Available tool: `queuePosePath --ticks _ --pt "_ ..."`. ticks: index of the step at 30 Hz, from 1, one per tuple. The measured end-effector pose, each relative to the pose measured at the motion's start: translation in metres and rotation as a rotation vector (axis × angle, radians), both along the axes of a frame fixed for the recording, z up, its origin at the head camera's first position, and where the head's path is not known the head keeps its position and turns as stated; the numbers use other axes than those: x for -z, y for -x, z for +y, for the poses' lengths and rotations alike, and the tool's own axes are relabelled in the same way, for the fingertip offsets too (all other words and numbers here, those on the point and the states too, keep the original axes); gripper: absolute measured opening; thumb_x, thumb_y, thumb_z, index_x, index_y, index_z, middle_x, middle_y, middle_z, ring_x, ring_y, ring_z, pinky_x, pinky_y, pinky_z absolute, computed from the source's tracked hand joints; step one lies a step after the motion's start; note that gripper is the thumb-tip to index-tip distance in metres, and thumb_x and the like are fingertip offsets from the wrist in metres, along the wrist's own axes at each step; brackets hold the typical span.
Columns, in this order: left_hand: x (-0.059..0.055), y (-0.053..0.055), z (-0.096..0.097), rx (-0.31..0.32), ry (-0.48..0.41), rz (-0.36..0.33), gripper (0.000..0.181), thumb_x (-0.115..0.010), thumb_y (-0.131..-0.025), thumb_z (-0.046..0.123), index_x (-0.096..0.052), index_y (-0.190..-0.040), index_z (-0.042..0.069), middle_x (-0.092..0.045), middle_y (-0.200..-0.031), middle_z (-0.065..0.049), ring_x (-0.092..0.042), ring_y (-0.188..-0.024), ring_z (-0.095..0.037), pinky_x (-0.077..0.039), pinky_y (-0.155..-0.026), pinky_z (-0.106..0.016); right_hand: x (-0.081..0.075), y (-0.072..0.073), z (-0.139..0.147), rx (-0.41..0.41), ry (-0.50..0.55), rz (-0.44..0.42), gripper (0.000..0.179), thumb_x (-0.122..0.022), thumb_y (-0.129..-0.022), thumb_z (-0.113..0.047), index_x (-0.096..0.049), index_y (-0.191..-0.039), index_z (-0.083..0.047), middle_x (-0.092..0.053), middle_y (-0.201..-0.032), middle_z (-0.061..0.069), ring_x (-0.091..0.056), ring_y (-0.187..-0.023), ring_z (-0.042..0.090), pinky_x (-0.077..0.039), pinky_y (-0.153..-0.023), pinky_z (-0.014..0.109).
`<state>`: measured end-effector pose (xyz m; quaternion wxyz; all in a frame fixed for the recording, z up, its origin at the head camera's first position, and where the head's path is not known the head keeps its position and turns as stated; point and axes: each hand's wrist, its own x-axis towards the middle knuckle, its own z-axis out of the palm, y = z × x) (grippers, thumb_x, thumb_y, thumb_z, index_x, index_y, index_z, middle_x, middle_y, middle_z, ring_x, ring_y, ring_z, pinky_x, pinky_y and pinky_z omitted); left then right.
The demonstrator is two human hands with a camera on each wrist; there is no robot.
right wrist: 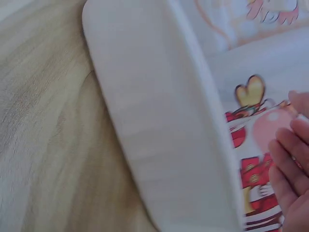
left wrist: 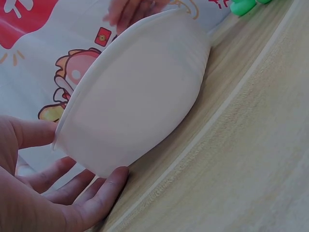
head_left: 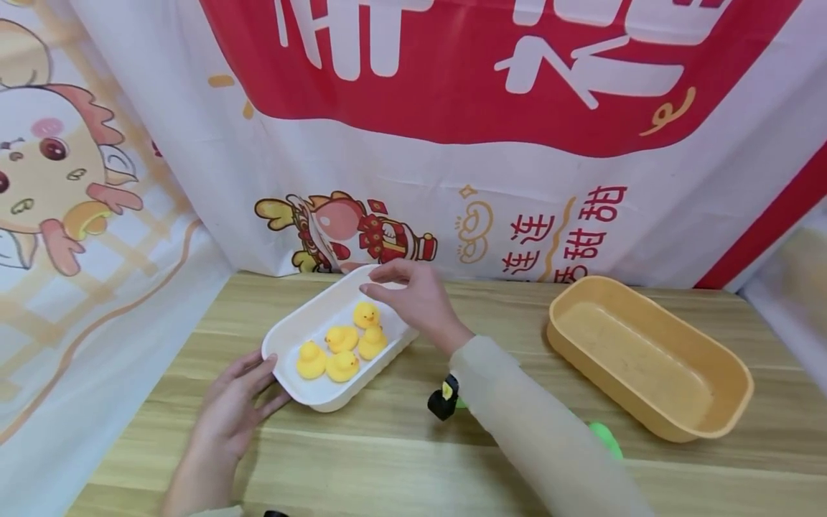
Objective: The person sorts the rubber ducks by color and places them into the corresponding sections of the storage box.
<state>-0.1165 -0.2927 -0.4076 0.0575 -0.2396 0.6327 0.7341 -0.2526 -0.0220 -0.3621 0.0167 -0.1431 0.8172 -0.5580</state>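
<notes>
A white plastic tub (head_left: 291,337) sits on the wooden table with several yellow rubber ducks (head_left: 342,366) grouped inside it. At its near left end, my left hand (head_left: 235,402) grips the tub, thumb up at the rim and fingers against the outer wall. The left wrist view shows the fingers (left wrist: 113,186) low on the wall, close to the tabletop. Over the tub's far end hovers my right hand (head_left: 413,294), its fingers loosely bent above the rim. In the right wrist view that hand (right wrist: 294,164) shows nothing between its fingers.
To the right stands a yellow-orange tub (head_left: 639,359) with nothing in it. A green object (head_left: 606,439) is partly hidden behind my right sleeve (head_left: 530,424). A printed cloth (head_left: 400,165) hangs along the table's back edge, and another (head_left: 84,287) at the left.
</notes>
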Motion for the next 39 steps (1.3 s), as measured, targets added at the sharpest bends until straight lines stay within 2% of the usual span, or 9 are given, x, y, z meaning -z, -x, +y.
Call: queuePosePath --ticks 9,15,19,24,26,31,33,35,39 --pt "0.003 0.003 0.001 0.016 -0.003 -0.006 0.060 -0.064 -0.110 0.028 -0.036 -0.161 0.013 -0.058 -0.133 0.015 -0.063 -0.122 -0.003 -0.062 -0.102 -0.034 -0.037 -0.041 0.071 -0.017 -0.022 0.073 0.029 -0.085 -0.095 -0.030 -0.079 -0.121 -0.020 -0.078 -0.127 -0.002 -0.067 -0.134 0.023 -0.050 -0.120 0.051" --pt "0.007 0.004 0.000 0.018 -0.015 0.013 0.059 -0.066 -0.109 0.028 -0.038 -0.158 0.012 -0.062 -0.125 0.018 -0.065 -0.117 -0.001 -0.063 -0.102 -0.034 -0.038 -0.078 0.146 0.132 -0.107 0.123 0.036 -0.084 -0.096 -0.034 -0.077 -0.129 -0.022 -0.077 -0.134 -0.001 -0.065 -0.136 0.024 -0.048 -0.121 0.053" --pt "0.005 0.003 -0.001 0.004 -0.005 0.009 0.061 -0.065 -0.110 0.029 -0.035 -0.160 0.011 -0.060 -0.128 0.017 -0.065 -0.117 0.000 -0.063 -0.101 -0.033 -0.031 -0.098 0.195 0.286 -0.178 0.124 0.039 -0.079 -0.099 -0.043 -0.074 -0.133 -0.025 -0.073 -0.139 0.000 -0.063 -0.136 0.025 -0.048 -0.119 0.057" --pt "0.004 0.002 0.001 0.000 -0.004 0.012 0.055 -0.065 -0.109 0.028 -0.040 -0.155 0.012 -0.062 -0.125 0.018 -0.065 -0.117 -0.001 -0.063 -0.101 -0.033 -0.015 -0.112 0.254 0.435 -0.314 0.071 0.056 -0.075 -0.099 -0.053 -0.066 -0.146 -0.023 -0.062 -0.156 0.011 -0.053 -0.145 0.040 -0.044 -0.114 0.068" --pt "0.005 0.002 0.002 0.001 -0.008 0.017 0.053 -0.065 -0.109 0.028 -0.041 -0.154 0.012 -0.063 -0.123 0.019 -0.066 -0.116 -0.001 -0.063 -0.100 -0.033 -0.007 -0.117 0.278 0.493 -0.381 0.056 0.061 -0.074 -0.100 -0.054 -0.063 -0.150 -0.022 -0.059 -0.158 0.016 -0.053 -0.143 0.046 -0.046 -0.109 0.066" --pt "0.004 0.002 0.003 0.010 -0.008 0.021 0.057 -0.064 -0.110 0.027 -0.038 -0.158 0.011 -0.064 -0.120 0.021 -0.066 -0.116 0.000 -0.063 -0.099 -0.032 0.014 -0.125 0.334 0.607 -0.451 0.016 0.068 -0.073 -0.100 -0.049 -0.054 -0.157 -0.015 -0.056 -0.154 0.030 -0.054 -0.127 0.047 -0.044 -0.090 0.034" --pt "0.004 0.002 0.003 0.009 -0.005 0.016 0.059 -0.063 -0.110 0.028 -0.035 -0.160 0.011 -0.063 -0.122 0.021 -0.065 -0.116 0.000 -0.063 -0.099 -0.032 0.020 -0.126 0.352 0.621 -0.451 -0.021 0.074 -0.071 -0.102 -0.049 -0.047 -0.161 -0.011 -0.050 -0.158 0.033 -0.049 -0.132 0.050 -0.045 -0.094 0.035" --pt "0.003 0.002 0.003 0.006 -0.006 0.014 0.061 -0.063 -0.110 0.028 -0.034 -0.161 0.011 -0.062 -0.122 0.021 -0.065 -0.116 0.000 -0.063 -0.099 -0.032 0.025 -0.125 0.367 0.636 -0.462 -0.049 0.079 -0.068 -0.103 -0.048 -0.041 -0.163 -0.005 -0.044 -0.161 0.037 -0.045 -0.139 0.056 -0.048 -0.104 0.046" --pt "0.002 0.002 0.002 0.000 -0.009 0.011 0.060 -0.063 -0.110 0.028 -0.035 -0.161 0.011 -0.064 -0.120 0.022 -0.066 -0.115 0.000 -0.063 -0.100 -0.032 0.036 -0.122 0.387 0.661 -0.446 -0.094 0.085 -0.067 -0.104 -0.048 -0.035 -0.165 0.000 -0.040 -0.163 0.038 -0.041 -0.142 0.058 -0.049 -0.105 0.025"
